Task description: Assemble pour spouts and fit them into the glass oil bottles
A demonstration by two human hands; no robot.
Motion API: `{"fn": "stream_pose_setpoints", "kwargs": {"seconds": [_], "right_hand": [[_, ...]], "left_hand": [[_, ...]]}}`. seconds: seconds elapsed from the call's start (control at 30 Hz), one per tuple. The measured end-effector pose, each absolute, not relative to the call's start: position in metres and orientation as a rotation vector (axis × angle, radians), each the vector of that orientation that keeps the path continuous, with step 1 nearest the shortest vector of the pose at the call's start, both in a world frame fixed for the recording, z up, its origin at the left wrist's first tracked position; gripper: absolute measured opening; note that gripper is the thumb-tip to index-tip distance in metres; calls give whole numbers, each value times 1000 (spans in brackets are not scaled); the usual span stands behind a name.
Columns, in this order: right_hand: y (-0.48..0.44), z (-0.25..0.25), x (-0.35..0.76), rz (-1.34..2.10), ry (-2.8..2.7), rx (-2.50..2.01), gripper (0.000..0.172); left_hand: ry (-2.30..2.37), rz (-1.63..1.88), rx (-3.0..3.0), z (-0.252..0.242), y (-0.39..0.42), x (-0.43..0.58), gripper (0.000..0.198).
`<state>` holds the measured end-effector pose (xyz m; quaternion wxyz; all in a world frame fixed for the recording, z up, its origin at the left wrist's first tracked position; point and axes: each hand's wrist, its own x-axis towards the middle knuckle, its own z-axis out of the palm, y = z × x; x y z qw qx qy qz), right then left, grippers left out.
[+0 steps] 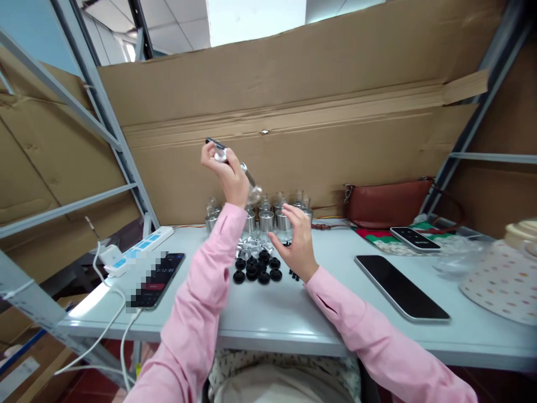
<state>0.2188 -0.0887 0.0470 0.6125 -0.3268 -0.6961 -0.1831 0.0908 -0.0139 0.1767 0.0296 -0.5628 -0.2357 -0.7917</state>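
- Nearest, the desk (277,322) shows a bare front strip; good handling keeps the sleeves off the loose parts just behind it.
- On we go to the black round parts (251,271), gathered in a cluster, with tiny black pieces (295,275) beside them; a careless wrist could scatter both.
- Just beyond, the silvery parts (251,247) lie heaped between the cluster and the vessels.
- Here's the right hand (301,244), over the desk beside the heap: fingers spread, thumb well apart, nothing visible in their hold. That spare hand looks best used as a steadying support, kept shy of the glass.
- And up high, the left hand (234,180)! Its fingers are closed around a clear-and-dark piece (250,180), slanting, with a rounded clear end pointing down. It's blurred, so I can't tell whether it's one part or several; a light, even grip and a steady wrist suit it.
- Behind, metal-and-glass vessels (267,219) stand close together below that rounded end; clearance matters, since a knock could topple one.
- Farthest, the cardboard (302,145) walls off the back.
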Motion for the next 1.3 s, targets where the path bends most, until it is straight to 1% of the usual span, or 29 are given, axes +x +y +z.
{"fn": "stream_pose_setpoints", "kwargs": {"seconds": [0.1,0.17,0.23,0.33,0.43,0.57,0.7,0.77,0.8,0.83,0.93,1.03,1.13,1.3], "right_hand": [[-85,45,219,-432,-1571,-797,70],[-81,42,221,-394,-1552,-848,74],[-79,39,223,-321,-1519,-894,72],[-81,34,222,-160,-1506,-945,68],[-88,33,216,13,-1524,-964,67],[-95,37,210,315,-1609,-884,63],[-99,46,214,724,-1759,-764,51],[-100,51,217,996,-1887,-663,43],[-101,53,219,1146,-1953,-579,42],[-102,54,220,1297,-2005,-472,43],[-101,52,224,1727,-2060,-125,55],[-96,44,230,2067,-2069,125,58],[-90,35,237,2203,-2107,291,57],[-86,26,240,2274,-2021,460,57]], "left_hand": [[-536,-2738,-1696,152,-49,123,32],[-493,-2817,-1856,139,-70,140,37],[-553,-2815,-2035,134,-85,149,36],[-694,-2678,-2341,134,-98,147,27],[-779,-2565,-2538,139,-101,134,29],[-789,-2378,-2881,147,-102,115,32],[-626,-2102,-3331,152,-102,99,37],[-497,-2001,-3537,150,-100,94,39],[-419,-1957,-3644,148,-97,93,41],[-332,-1912,-3750,146,-94,93,43],[-110,-1759,-3999,135,-83,95,54],[-103,-1633,-4057,125,-74,100,61],[-126,-1607,-4025,121,-70,105,63],[-116,-1802,-3975,123,-75,110,62]]}}
